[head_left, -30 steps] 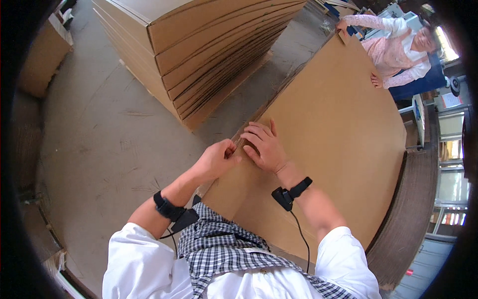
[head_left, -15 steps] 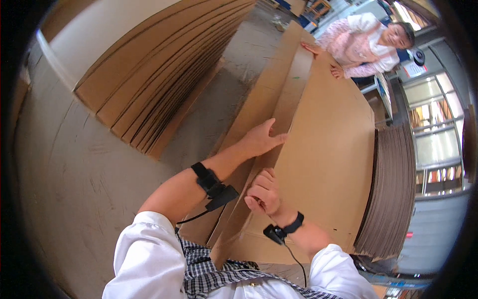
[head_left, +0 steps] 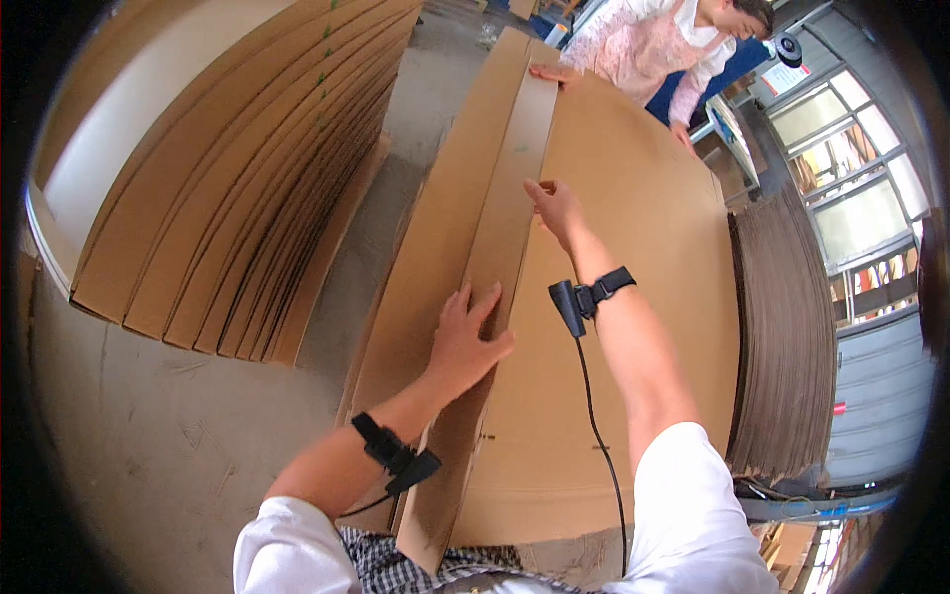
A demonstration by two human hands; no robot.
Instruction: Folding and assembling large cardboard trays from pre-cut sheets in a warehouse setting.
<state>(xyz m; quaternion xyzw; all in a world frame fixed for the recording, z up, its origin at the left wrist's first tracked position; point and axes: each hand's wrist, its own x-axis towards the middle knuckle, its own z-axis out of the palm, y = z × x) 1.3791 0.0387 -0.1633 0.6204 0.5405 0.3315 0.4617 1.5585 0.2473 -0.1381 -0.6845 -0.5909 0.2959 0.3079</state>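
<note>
A large brown cardboard sheet [head_left: 633, 327] lies before me with a long narrow flap [head_left: 502, 203] folded along its left side. My left hand [head_left: 465, 342] rests on the near part of this flap, fingers spread and thumb apart. Farther along, my right hand [head_left: 556, 210] has its fingers curled at the flap's right edge, apparently pinching it; the fingertips are partly hidden. Both wrists carry a black strapped device, and a cable [head_left: 594, 416] runs down from the right one over the sheet.
At the far end a co-worker [head_left: 648, 49] in a pink apron has both hands on the cardboard. Leaning cardboard sheets [head_left: 267, 188] stand at the left on the grey floor [head_left: 129, 426]. A tall cardboard stack [head_left: 782, 337] rises at the right, before a windowed wall [head_left: 851, 188].
My right hand has moved from near my body far forward along the flap. My left hand has come back nearer and spread its fingers. The co-worker has leaned down over the sheet.
</note>
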